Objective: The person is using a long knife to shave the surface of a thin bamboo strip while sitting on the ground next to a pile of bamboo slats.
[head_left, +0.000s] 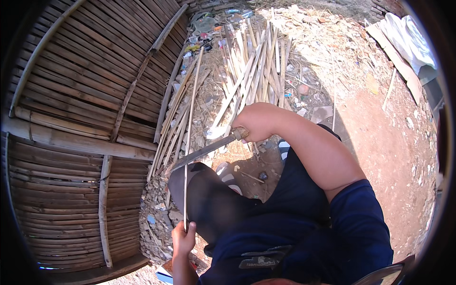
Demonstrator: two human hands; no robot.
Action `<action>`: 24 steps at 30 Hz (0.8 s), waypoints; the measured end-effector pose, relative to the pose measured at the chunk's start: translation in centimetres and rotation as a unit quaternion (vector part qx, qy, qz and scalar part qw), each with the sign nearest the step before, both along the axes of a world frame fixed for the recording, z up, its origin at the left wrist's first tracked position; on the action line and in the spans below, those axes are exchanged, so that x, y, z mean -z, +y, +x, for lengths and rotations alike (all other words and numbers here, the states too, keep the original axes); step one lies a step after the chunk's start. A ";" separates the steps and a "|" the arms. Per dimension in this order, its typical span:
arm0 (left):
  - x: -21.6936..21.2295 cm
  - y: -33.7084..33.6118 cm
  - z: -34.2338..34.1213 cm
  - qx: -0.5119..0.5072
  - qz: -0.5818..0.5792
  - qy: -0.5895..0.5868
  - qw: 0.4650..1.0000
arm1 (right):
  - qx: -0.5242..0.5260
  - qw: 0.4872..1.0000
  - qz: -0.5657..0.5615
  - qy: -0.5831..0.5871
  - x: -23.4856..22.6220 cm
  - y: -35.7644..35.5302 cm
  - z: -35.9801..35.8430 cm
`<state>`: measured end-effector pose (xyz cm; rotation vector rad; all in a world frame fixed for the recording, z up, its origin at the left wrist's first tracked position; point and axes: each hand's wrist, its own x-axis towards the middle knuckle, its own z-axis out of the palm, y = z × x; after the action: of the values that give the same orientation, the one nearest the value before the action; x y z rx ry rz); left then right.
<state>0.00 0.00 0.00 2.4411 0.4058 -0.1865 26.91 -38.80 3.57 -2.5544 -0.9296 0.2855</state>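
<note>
My right hand (255, 121) is closed around the wooden handle of a long machete (205, 151). Its dark blade reaches left, over my bent left knee, and crosses a thin bamboo strip (192, 107). Whether the edge touches the strip cannot be made out. Low in the view, my left hand (183, 238) grips the near end of that strip, thumb along it. From there the strip runs away from me, past the knee, toward the littered ground.
Ahead lies a heap of split bamboo strips (256, 66), with more strips (171, 126) along the woven bamboo wall (80, 85) at left. Rubbish and chips cover the ground there. Bare earth (384, 156) stretches right, below a white sack (403, 40) at the far right.
</note>
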 end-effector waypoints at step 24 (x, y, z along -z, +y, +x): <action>0.3 1.7 2.3 0.117 -0.008 0.001 0.993 | 0.110 0.993 0.026 -0.010 1.5 -2.3 3.7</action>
<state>2.28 1.67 -0.26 2.4693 0.1170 -0.2913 30.59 -41.12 2.09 -2.5856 -0.6439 0.1689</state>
